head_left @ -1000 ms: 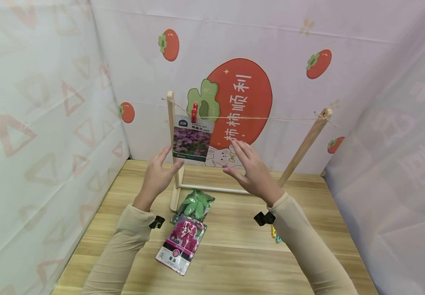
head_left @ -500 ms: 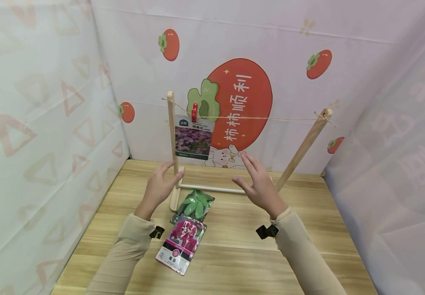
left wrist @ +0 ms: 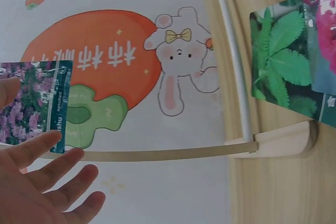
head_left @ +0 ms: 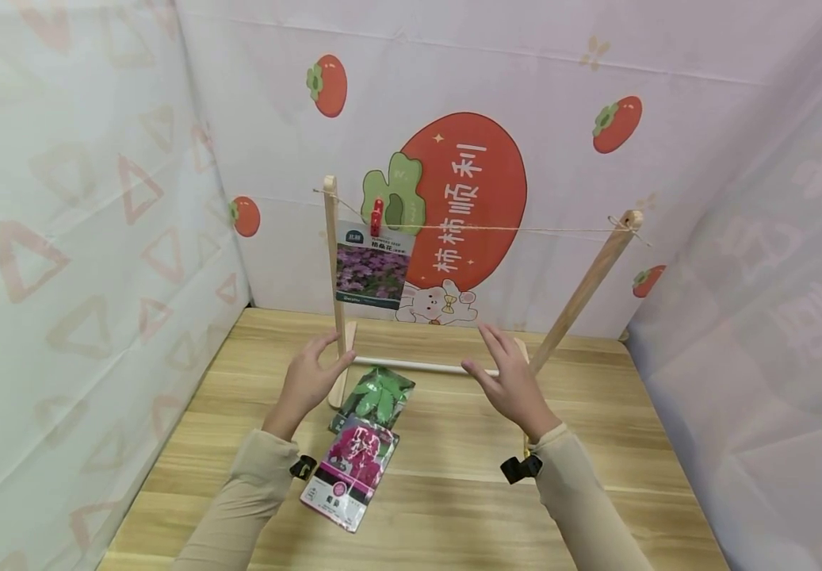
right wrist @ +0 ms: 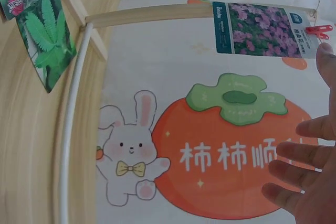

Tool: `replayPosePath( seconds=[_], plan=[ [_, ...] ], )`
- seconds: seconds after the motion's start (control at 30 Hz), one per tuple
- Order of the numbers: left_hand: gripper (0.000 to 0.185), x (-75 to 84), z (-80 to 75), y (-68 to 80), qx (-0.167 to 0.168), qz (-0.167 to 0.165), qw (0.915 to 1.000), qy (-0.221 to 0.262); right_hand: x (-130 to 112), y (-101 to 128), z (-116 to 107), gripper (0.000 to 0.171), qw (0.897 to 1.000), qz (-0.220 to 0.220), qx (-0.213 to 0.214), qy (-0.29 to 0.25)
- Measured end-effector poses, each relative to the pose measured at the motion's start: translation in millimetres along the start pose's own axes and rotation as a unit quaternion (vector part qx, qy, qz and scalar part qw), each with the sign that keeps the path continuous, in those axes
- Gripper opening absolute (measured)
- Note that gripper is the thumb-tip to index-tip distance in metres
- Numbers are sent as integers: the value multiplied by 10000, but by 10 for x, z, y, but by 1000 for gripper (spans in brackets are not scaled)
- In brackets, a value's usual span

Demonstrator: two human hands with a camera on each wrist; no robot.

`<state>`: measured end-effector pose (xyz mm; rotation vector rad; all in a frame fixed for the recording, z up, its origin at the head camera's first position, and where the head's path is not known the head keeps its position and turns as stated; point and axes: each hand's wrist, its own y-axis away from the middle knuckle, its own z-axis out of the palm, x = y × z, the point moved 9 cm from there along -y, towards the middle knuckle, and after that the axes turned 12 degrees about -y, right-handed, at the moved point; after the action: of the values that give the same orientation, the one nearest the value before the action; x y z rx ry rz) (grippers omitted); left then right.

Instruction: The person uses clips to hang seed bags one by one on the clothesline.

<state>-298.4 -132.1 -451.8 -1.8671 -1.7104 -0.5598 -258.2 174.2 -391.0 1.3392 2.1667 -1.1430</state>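
Observation:
A seed packet with purple flowers (head_left: 371,270) hangs from the string (head_left: 496,228) by a red clothespin (head_left: 376,217), close to the left post. My left hand (head_left: 311,381) is held with fingers spread, overlapping the foot of that post in the head view; nothing is in it. Farther right, my right hand (head_left: 514,385) is likewise spread and holds nothing, near the right end of the white crossbar (head_left: 418,366). Between the hands and nearer to me, a green-leaf packet (head_left: 380,396) lies on the table, partly under a packet with pink flowers (head_left: 349,472).
The wooden frame's left post (head_left: 333,262) and slanting right post (head_left: 585,293) stand on the wood-grain table (head_left: 453,507). A small yellow item (head_left: 526,444) shows beside the right wrist. Printed cloth walls (head_left: 539,47) enclose the back and sides.
Both hands have drawn down and back from the level of the hanging packet, the right one also shifting right. The hanging packet has swung slightly.

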Motion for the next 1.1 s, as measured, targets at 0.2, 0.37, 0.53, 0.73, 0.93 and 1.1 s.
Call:
replayPosePath(
  seconds=[0.2, 0.37, 0.53, 0.73, 0.93, 1.1],
  plan=[
    [62, -106, 146, 46, -72, -102, 9999, 69, 224, 169, 77, 65, 9992, 396, -112, 18],
    [62, -206, 266, 91, -164, -228, 9996, 53, 410, 315, 118, 64, 9978, 641, -173, 18],
    [64, -322, 418, 149, -297, -383, 9988, -57, 563, 455, 139, 64, 9955, 922, -226, 26],
    [61, -430, 595, 220, -401, -443, 9980, -227, 758, 630, 163, 65, 9899, 1363, -370, 95],
    [64, -510, 727, 322, -633, -550, 9956, -407, 958, 773, 166, 68, 9833, 1754, -455, 155],
    [65, -574, 839, 406, -788, -666, 9933, -511, 1157, 885, 163, 70, 9771, 2054, -507, 231]
  ],
)
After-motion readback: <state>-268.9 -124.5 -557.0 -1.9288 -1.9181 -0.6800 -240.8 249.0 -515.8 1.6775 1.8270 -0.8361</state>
